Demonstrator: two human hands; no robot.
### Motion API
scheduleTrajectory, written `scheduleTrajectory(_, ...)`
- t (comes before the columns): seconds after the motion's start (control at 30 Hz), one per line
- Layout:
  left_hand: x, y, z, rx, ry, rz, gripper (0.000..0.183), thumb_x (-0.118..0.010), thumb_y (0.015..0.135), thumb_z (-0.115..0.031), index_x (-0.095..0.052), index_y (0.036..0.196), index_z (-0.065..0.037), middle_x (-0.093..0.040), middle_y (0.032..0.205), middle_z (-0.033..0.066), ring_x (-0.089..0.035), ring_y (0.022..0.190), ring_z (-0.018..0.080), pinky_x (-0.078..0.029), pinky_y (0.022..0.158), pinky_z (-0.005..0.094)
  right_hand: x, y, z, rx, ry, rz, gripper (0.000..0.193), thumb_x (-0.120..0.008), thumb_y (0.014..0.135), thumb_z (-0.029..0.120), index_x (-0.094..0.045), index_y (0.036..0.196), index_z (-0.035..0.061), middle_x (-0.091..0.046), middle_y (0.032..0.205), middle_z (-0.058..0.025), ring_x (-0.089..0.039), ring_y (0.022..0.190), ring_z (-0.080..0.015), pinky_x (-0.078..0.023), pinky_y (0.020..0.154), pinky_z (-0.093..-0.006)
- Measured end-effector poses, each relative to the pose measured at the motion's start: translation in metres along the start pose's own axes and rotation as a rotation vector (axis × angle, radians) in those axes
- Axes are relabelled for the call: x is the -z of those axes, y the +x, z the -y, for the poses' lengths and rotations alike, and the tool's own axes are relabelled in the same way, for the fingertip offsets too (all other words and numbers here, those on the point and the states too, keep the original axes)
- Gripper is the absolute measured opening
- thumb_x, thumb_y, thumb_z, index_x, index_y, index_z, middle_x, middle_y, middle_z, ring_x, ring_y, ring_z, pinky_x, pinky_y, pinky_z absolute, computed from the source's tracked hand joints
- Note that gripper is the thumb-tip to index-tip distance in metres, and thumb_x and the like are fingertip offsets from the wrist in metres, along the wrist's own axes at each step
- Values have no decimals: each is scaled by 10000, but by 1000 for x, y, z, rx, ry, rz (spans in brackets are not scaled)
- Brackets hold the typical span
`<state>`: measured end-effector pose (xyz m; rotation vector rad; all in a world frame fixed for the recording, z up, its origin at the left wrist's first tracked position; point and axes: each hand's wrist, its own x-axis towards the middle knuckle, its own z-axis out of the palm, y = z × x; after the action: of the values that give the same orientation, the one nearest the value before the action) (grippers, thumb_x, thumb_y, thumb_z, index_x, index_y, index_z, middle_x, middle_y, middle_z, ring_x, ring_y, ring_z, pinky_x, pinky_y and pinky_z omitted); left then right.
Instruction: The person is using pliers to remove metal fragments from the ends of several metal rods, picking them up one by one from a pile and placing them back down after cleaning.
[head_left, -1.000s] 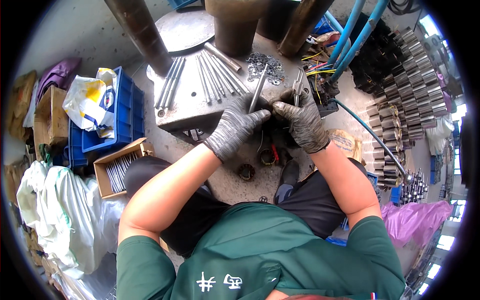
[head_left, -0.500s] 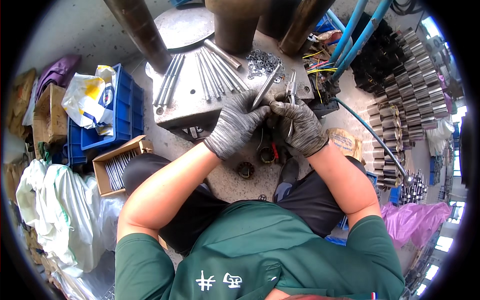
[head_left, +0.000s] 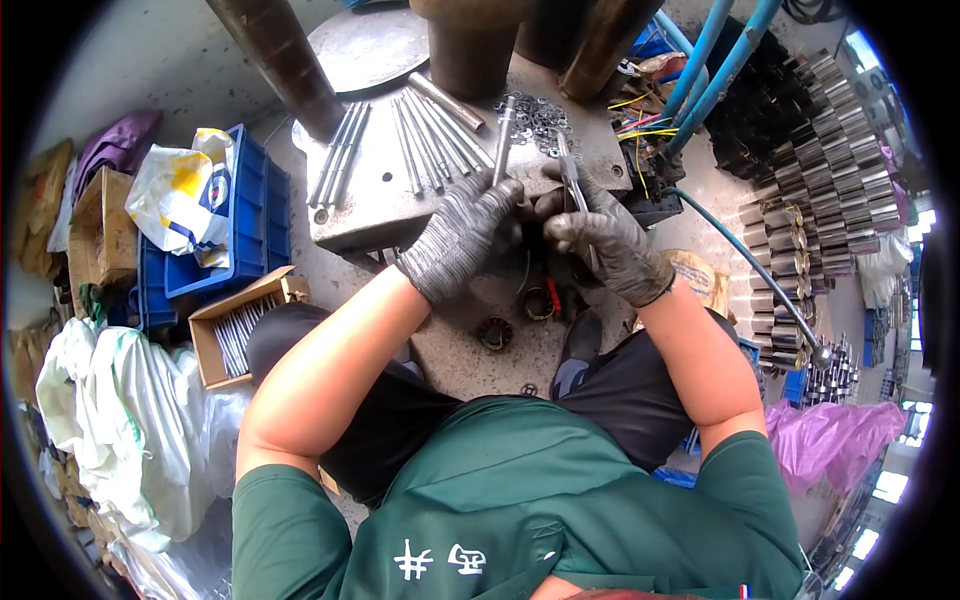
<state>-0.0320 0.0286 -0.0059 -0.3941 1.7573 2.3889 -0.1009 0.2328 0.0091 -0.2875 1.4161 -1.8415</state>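
The left hand [head_left: 462, 235], now tilting its pinched metal rod [head_left: 505, 135] more upright, is meeting the right hand [head_left: 600, 235], which is gripping a second rod [head_left: 567, 175] over the surface [head_left: 370, 205]

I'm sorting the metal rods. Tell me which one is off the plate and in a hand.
The rod gripped at its lower end by the gloved left hand, angled up toward the washers. The other rods lie loose on the steel plate.

A blue crate [head_left: 245, 215] (white bag [head_left: 180, 195] inside) beside a cardboard box [head_left: 240, 325] of rods.
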Motion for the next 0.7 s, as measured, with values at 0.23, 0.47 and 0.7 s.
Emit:
scheduleTrajectory(0.23,11,7,-9,-37,-243,-146,224,-608,1043,-249,-604,1082,-28,-620,669,39,-528,490,86,-417,442,203,0,-9,13,642,-1398,-151,704,-701,705,54,-584,1399,68,-644,1240,-208,-604,1100,-373,-495,978,-439)
scheduleTrajectory(0.47,22,7,-6,-38,-231,-91,195,-611,1028,-216,-600,1050,-23,-578,629,37,-458,450,86,-365,427,211,-9,-6,20,889,-1479,-171,604,-657,644,-15,-717,1235,96,-694,1152,-144,-624,1045,-388,-510,948,-478)
scheduleTrajectory(0.7,19,3,-11,-41,-242,-70,167,-632,1014,-200,-587,1049,-43,-545,623,17,-441,458,81,-342,427,215,-10,-6,21,885,-1488,-186,604,-653,645,-26,-718,1232,100,-695,1149,-137,-627,1030,-379,-521,932,-477)
